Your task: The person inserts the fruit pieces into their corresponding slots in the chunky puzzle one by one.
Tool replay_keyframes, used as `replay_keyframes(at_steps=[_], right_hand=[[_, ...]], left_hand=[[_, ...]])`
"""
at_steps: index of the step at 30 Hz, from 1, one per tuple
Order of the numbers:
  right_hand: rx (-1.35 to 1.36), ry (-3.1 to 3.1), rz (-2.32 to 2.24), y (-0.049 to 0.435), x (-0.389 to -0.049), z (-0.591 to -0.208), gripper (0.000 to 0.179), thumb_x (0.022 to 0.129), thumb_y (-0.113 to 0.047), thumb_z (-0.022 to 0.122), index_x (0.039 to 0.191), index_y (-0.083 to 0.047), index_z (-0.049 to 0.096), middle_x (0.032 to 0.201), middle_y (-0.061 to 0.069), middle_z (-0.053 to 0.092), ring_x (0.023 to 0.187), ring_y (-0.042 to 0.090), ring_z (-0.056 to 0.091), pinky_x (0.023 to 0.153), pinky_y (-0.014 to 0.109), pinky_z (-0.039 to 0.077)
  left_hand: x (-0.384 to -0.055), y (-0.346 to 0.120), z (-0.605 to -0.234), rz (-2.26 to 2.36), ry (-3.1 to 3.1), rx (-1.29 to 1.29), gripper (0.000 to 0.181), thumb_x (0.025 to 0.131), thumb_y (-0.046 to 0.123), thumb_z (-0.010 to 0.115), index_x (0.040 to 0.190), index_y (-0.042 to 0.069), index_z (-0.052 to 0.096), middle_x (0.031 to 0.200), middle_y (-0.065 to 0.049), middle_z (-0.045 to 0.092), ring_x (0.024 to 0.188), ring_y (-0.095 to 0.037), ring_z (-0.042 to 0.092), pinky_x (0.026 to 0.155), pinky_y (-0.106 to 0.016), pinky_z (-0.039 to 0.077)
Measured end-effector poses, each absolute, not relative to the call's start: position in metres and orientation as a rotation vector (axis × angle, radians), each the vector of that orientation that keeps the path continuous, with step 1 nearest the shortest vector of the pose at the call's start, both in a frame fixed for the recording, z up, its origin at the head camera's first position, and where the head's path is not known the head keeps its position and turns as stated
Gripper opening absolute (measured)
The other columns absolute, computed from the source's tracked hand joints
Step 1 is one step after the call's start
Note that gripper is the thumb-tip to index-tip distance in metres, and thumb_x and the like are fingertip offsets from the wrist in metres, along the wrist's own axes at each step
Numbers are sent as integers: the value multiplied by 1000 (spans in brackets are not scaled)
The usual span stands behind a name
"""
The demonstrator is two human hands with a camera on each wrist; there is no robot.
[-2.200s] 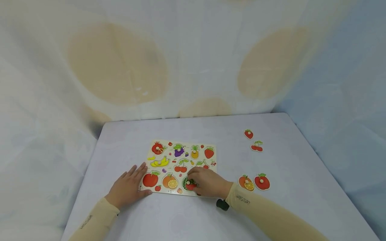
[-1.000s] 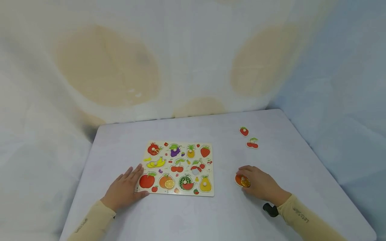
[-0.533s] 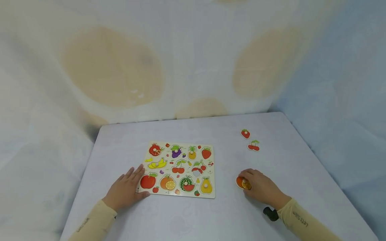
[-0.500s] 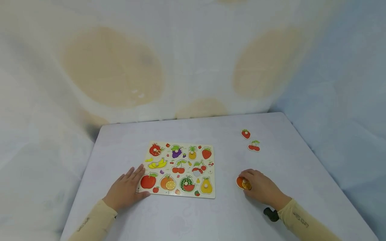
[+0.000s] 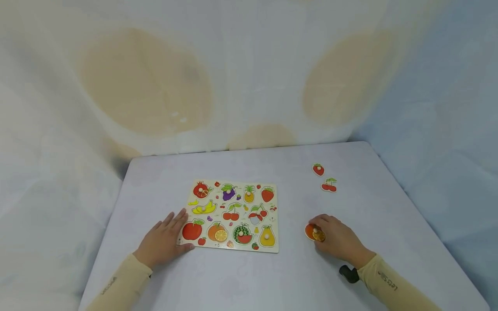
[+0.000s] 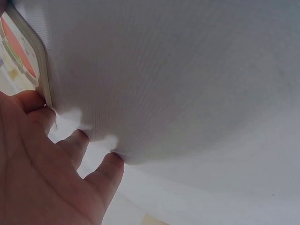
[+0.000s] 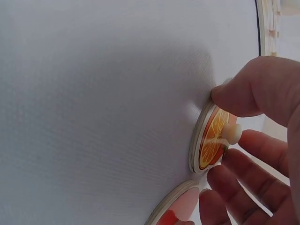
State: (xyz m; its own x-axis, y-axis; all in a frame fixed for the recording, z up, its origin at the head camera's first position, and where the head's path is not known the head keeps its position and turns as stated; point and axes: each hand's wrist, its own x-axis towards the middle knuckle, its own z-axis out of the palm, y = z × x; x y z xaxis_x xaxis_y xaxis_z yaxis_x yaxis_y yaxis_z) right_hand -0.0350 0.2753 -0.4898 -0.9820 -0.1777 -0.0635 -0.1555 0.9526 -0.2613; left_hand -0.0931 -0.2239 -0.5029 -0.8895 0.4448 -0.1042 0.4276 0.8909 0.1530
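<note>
A cream wooden fruit puzzle board [image 5: 241, 247] lies flat on the table. My left hand [image 5: 161, 239] rests at its left edge with fingers spread; in the left wrist view, fingertips [image 6: 112, 161] touch the cloth and the board's rim. Right of the board, my right hand [image 5: 338, 239] holds an orange puzzle piece [image 5: 310, 231] with a small knob [image 7: 232, 133]. The thumb is on the piece's edge, and the fingers curl beside the knob. A red piece [image 7: 185, 204] lies by the fingers in the right wrist view, hidden under the hand from above. Knobbed watermelon [image 5: 243, 234] and pear [image 5: 267, 236] pieces sit in the board.
A strawberry piece [image 5: 318, 169] and a cherry piece [image 5: 329, 185] lie at the back right of the white table [image 5: 233, 280]. A dark wrist camera [image 5: 349, 274] hangs under the right wrist. Pale curtains [image 5: 256, 86] stand behind the table.
The right hand has left the watermelon piece in the board and moved right to the orange piece. Over the last half second it has hardly moved. The left hand stays at the board.
</note>
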Motion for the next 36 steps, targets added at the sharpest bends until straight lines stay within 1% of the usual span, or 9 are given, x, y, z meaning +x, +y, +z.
replay_keyframes(at_steps=[6,11,15,22,28,36], right_hand=[[-239,3029,-383,276,-34,-492,51,70,-19,89,117,-9,69,120,9,62,104,25,61,91,45,54],[-240,3043,-408,276,-33,-493,49,71,-20,90,114,-10,70,118,8,63,103,26,62,91,45,54],[-263,3066,-393,276,-33,-491,49,71,-21,90,113,-9,70,117,7,64,102,25,62,89,44,55],[-298,3115,-319,274,-31,-489,48,70,-21,87,113,-9,70,117,5,66,101,24,64,82,41,58],[-319,3116,-339,274,-30,-489,49,69,-20,87,114,-8,70,118,6,66,102,24,65,86,42,57],[-297,3096,-399,275,-34,-488,47,70,-18,86,112,-8,70,117,6,66,102,24,64,89,43,55]], left_hand=[[-94,-225,-504,186,2920,677,96,81,58,74,152,4,39,160,-12,32,142,-43,30,108,-63,33],[-93,-224,-505,202,2919,671,96,81,58,75,152,4,40,159,-13,33,142,-43,30,108,-64,32],[-93,-224,-506,203,2922,669,96,81,59,74,152,4,40,159,-13,32,142,-43,30,108,-64,32],[-93,-225,-505,208,2919,671,95,81,59,74,152,4,40,159,-12,32,143,-43,30,108,-64,32],[-92,-223,-505,207,2918,668,96,80,59,75,151,4,42,159,-13,33,142,-43,31,108,-64,32],[-92,-224,-504,191,2927,680,95,81,59,74,151,4,42,159,-13,33,141,-43,32,108,-64,33]])
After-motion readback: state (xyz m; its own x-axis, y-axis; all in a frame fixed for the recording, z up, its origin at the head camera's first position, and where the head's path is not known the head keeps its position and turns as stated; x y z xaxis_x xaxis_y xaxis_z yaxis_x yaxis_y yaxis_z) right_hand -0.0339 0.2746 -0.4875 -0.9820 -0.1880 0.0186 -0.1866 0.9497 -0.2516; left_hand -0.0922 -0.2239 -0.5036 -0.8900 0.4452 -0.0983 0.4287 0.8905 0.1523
